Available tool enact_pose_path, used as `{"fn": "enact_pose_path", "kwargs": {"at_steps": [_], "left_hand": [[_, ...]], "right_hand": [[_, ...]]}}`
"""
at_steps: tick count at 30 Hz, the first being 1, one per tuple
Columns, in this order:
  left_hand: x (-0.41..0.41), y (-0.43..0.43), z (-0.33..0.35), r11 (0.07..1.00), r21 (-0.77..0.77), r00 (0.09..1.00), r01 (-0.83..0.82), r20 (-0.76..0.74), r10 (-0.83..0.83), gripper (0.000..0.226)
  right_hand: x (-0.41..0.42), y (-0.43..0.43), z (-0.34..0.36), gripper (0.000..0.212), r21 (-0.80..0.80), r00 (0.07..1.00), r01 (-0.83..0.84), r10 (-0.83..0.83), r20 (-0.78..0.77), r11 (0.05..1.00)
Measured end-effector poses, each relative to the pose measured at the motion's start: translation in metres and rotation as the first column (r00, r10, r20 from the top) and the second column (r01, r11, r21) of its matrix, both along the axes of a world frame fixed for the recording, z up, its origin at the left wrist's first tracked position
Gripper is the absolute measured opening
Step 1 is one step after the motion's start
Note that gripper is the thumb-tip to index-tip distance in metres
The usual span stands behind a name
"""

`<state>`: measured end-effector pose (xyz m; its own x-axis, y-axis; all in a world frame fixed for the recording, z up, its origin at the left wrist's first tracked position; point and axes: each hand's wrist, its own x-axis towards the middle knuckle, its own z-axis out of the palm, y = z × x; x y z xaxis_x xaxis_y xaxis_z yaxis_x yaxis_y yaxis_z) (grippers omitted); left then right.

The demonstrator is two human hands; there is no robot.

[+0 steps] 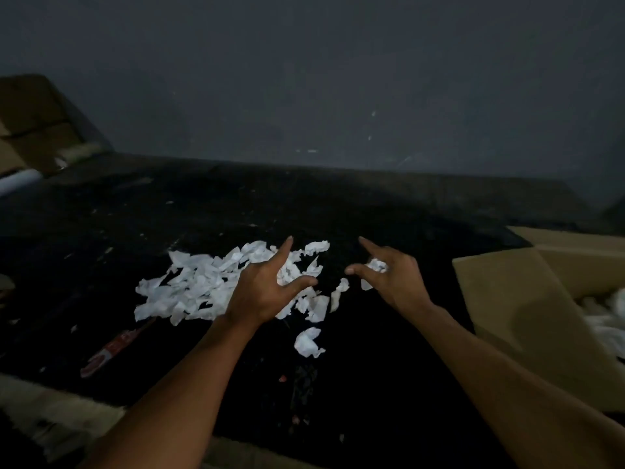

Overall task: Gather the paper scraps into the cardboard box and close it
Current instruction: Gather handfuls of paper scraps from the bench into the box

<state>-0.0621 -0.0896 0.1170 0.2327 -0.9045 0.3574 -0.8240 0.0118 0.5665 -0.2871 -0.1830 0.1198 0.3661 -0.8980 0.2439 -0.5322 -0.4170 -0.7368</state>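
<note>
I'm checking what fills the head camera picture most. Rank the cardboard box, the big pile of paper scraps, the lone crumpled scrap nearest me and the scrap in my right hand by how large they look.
1. cardboard box, though it is nearer and cut off
2. pile of paper scraps
3. lone crumpled scrap
4. scrap in the right hand, partly hidden

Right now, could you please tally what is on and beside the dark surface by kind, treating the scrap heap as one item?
Hands: 2, left hand and right hand
Cardboard box: 1, open, at the right
Paper scrap pile: 1
Stray paper scrap nearer the person: 1
Total: 5
</note>
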Motion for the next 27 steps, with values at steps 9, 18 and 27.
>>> {"fn": "enact_pose_path", "kwargs": {"at_steps": [9, 18, 27], "left_hand": [[-0.081, 0.011, 0.019, 0.962, -0.169, 0.977, 0.213, 0.026, -0.212, 0.085], [-0.215, -0.004, 0.044, 0.893, -0.180, 0.910, 0.412, 0.020, -0.415, 0.079], [-0.416, -0.067, 0.052, 0.824, -0.247, 0.860, 0.510, 0.112, -0.498, 0.090]], "right_hand": [[-0.092, 0.069, 0.047, 0.067, -0.010, 0.994, 0.106, -0.106, -0.001, 0.994], [-0.221, 0.095, 0.056, 0.057, -0.110, 0.944, 0.328, -0.328, 0.017, 0.938], [-0.418, 0.059, 0.054, 0.054, -0.189, 0.882, 0.469, -0.467, 0.058, 0.863]]}}
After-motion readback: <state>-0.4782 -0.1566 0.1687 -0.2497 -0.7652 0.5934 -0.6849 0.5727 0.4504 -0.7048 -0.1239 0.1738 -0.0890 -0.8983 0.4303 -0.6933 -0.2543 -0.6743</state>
